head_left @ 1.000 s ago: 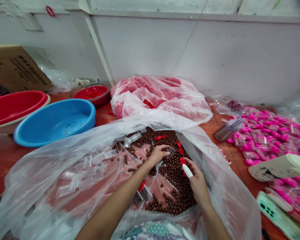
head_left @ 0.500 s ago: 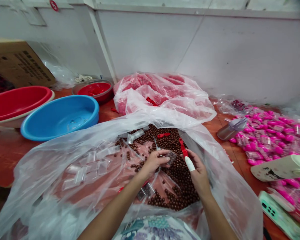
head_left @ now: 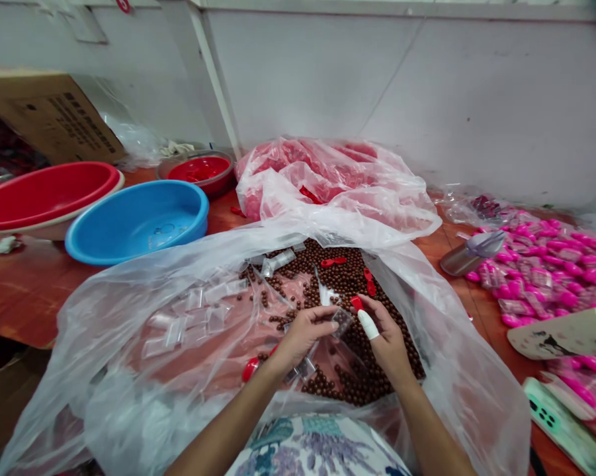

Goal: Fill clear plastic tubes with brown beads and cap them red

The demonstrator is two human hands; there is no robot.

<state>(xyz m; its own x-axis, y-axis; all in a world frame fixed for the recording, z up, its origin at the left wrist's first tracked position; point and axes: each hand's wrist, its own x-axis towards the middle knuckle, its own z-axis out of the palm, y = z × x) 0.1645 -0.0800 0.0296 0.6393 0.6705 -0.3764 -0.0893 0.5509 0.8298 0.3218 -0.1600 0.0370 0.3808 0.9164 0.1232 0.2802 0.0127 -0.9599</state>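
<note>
My left hand (head_left: 301, 336) pinches a small clear plastic container (head_left: 344, 320) over the spread of small brown balls (head_left: 362, 380). To its right, my right hand (head_left: 391, 344), with a white cover (head_left: 368, 325) on its thumb, grips a small red plastic piece (head_left: 357, 303). The container and the red piece are close together but apart. On the balls beyond my hands lie two more red pieces, one at the back (head_left: 333, 262) and one to the right (head_left: 370, 283). Partly behind my left forearm are another red piece (head_left: 251, 369) and clear containers (head_left: 305, 368).
Clear plastic tubes (head_left: 178, 330) lie on the plastic sheet (head_left: 114, 311) at left. Blue (head_left: 188, 228) and red (head_left: 44, 192) basins stand beyond. A filled bag (head_left: 327, 172) sits at the back. At right are a tumbler (head_left: 469, 254), pink packets (head_left: 550, 264), a cream bottle (head_left: 560, 337) and a phone (head_left: 550, 416).
My right hand has come nearer to my left with the red piece, away from the loose red piece on the balls. The whole view has shifted slightly.
</note>
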